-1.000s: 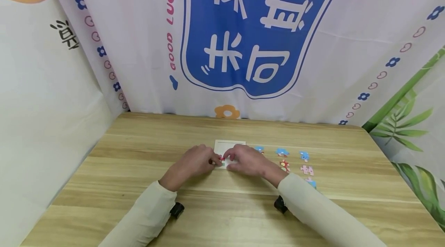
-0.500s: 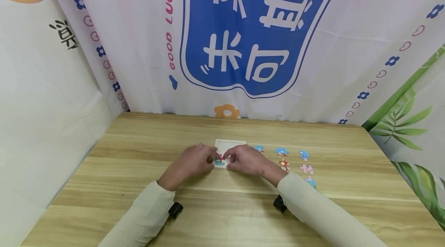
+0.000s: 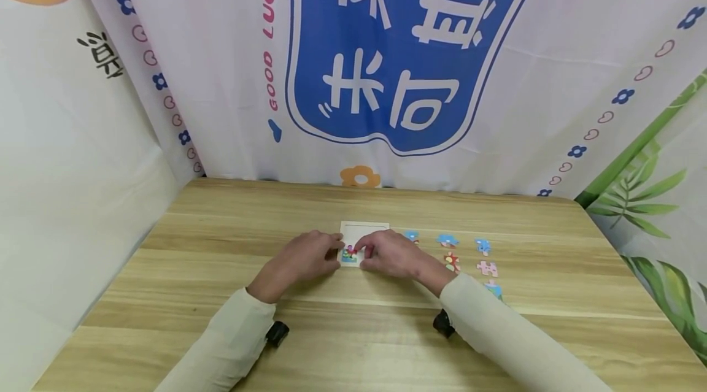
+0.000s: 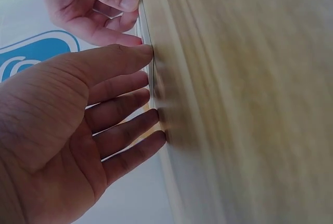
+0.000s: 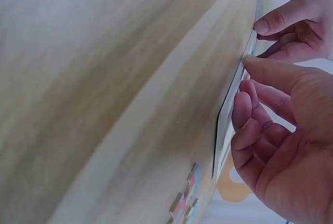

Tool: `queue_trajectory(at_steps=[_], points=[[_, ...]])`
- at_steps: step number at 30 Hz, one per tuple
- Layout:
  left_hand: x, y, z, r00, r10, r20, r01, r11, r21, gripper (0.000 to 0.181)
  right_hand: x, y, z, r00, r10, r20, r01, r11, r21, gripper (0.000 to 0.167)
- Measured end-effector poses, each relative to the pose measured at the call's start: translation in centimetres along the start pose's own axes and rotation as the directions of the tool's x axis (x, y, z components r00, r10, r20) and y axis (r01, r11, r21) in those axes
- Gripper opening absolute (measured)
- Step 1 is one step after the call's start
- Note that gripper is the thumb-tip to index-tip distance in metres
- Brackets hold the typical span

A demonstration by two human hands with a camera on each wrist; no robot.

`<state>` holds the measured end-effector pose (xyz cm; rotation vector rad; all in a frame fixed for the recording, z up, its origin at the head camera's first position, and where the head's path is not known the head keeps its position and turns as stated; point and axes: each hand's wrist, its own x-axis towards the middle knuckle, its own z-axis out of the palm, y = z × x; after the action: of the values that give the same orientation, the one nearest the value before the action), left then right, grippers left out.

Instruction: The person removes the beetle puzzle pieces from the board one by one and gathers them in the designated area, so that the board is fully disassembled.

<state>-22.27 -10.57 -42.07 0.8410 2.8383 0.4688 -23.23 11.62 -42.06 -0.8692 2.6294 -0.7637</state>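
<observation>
A small white puzzle tray lies flat mid-table, with a colourful jigsaw piece in its near left corner. At the tray's left edge is my left hand; in the left wrist view its fingers reach out fairly straight, holding nothing. My right hand covers the tray's right part. Its index fingertip touches down beside or on the coloured piece; I cannot tell which. The thumb rests at the tray's near edge. In the right wrist view the other fingers curl loosely above the tray with nothing visible in them.
Several loose jigsaw pieces lie right of the tray, among them a blue one, a pink one and a red one. The right forearm partly hides this group. A printed curtain hangs behind the wooden table.
My left fingers have drawn back left from the coloured piece to the tray's left edge, uncovering the piece. The right hand has stayed nearly in place.
</observation>
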Motion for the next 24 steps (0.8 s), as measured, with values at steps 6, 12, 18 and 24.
queue_trajectory(at_steps=[6,12,18,24], points=[[0.14,0.28,-0.19,0.999,-0.050,0.007,0.051,0.998,-0.047,0.039,-0.07,-0.20,0.08,1.000,-0.019,-0.019,0.019,1.000,-0.007,0.030],[0.27,0.42,-0.25,0.998,-0.066,0.004,0.066,0.997,-0.042,0.038,-0.01,-0.43,0.10,1.000,-0.017,-0.018,0.016,0.999,-0.031,0.028],[0.37,0.44,-0.20,0.997,-0.072,0.012,0.073,0.997,-0.030,0.040,0.15,-0.52,0.19,0.999,0.000,-0.033,-0.001,0.999,-0.038,0.026],[0.45,0.39,-0.11,0.996,-0.089,0.010,0.089,0.995,-0.035,0.041,0.28,-0.62,0.39,0.997,-0.007,-0.071,0.003,0.998,-0.055,0.021]])
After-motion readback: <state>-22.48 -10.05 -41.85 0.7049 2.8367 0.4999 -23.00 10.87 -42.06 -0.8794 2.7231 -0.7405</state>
